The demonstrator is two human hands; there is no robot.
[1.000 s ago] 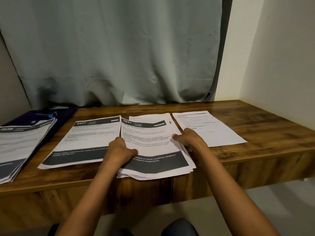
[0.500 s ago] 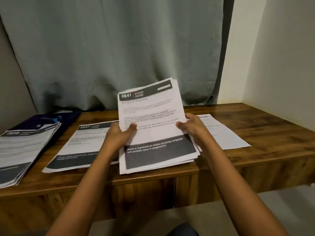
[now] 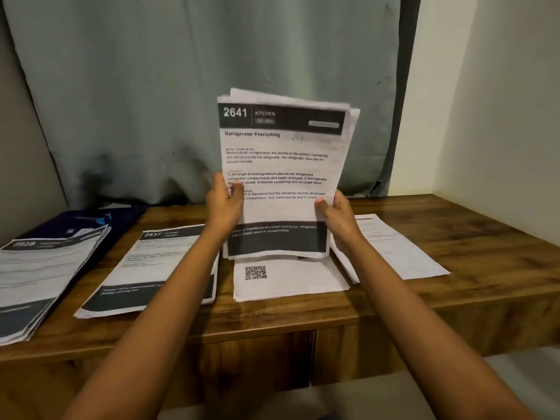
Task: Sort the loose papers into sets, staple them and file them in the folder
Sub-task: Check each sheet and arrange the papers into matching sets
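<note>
At the far left a thick pile of papers (image 3: 39, 280) hangs partly over the desk's front edge, its corners fanned and its sheets printed with dark bands. Behind it lies a flat dark-blue folder (image 3: 85, 221), its cover matte. Next comes a thin set headed 2437 (image 3: 151, 268), lying flat, white with a dark header and footer strip. The left hand (image 3: 224, 204) grips the left edge of a sheaf (image 3: 281, 165) headed 2641, thumb on the front and fingers behind. The sheaf stands nearly upright above the desk's middle, its top edges uneven and slightly splayed. Under it rests a small stack with a square code (image 3: 288, 283) printed on plain white; whether the sheaf's lower edge touches it, I cannot tell. The right hand (image 3: 336, 213) pinches the sheaf's right edge, thumb in front. Beside that hand a single white sheet (image 3: 394, 250) lies flat and angled. The desk (image 3: 454, 298) is brown wood with streaked grain and a thick front. A grey-green curtain (image 3: 181, 86) falls in soft folds behind it, and a plain pale wall (image 3: 485, 116) closes the right corner.
</note>
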